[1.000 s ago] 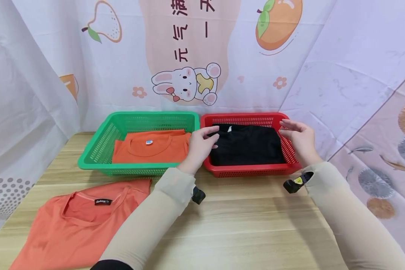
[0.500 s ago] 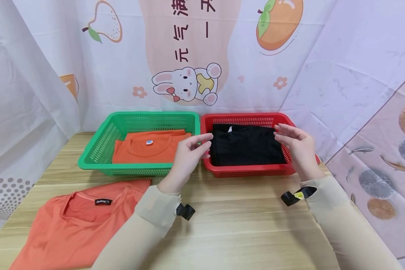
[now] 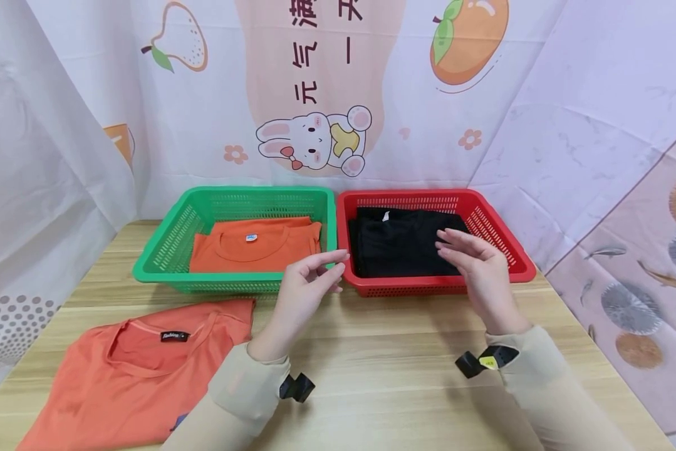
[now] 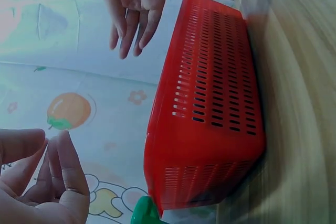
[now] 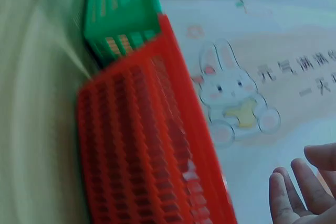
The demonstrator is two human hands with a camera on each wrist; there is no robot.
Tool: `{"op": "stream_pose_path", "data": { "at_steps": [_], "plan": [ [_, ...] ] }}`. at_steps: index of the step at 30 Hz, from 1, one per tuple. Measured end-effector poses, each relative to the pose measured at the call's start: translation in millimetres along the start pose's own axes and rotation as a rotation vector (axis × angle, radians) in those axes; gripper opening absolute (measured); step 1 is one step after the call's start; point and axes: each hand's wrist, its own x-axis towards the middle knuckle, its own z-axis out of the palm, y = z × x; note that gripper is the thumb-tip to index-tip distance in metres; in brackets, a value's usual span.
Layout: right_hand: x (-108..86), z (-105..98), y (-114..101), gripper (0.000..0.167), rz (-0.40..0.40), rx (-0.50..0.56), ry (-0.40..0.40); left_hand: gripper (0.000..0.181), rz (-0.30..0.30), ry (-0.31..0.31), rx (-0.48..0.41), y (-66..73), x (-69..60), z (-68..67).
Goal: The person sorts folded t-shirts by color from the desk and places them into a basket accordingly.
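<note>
Folded black clothing [image 3: 405,241] with a small white tag lies in the red basket [image 3: 371,283]. My left hand [image 3: 304,291] hovers in front of where the two baskets meet, its fingers loosely bent and holding nothing. Over the front right of the red basket is my right hand [image 3: 481,275], fingers relaxed and nothing in them. In the left wrist view the left hand's thumb and fingertips come close together with no object between them. To the left, the green basket [image 3: 202,278] holds a folded orange shirt [image 3: 253,247] with its collar label facing up.
A coral shirt [image 3: 146,369] with a black neck label lies on the wooden table [image 3: 371,376] at the front left. A printed curtain [image 3: 202,125] hangs behind the baskets, which stand side by side against it.
Both hands have drawn back towards the person, away from the red basket. The left hand also moved left, and the right hand shifted slightly left. The clothes and baskets stayed in place.
</note>
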Motion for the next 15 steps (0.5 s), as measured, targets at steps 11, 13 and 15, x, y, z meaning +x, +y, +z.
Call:
{"op": "stream_pose_path", "data": {
  "at_steps": [11,13,15],
  "plan": [
    [-25.8,30.2,17.1,0.03,0.053,-0.06,-0.068,0.028,-0.009,-0.024,0.021,-6.1,-22.4,-3.5],
    [-30.0,34.6,21.1,0.03,0.063,-0.054,-0.071,0.028,-0.019,-0.032,0.008,-9.4,-24.7,-2.3],
    [-34.3,39.4,25.3,0.031,0.073,-0.047,-0.075,0.028,-0.027,-0.034,-0.006,-13.1,-26.6,-0.6]
  ]
}}
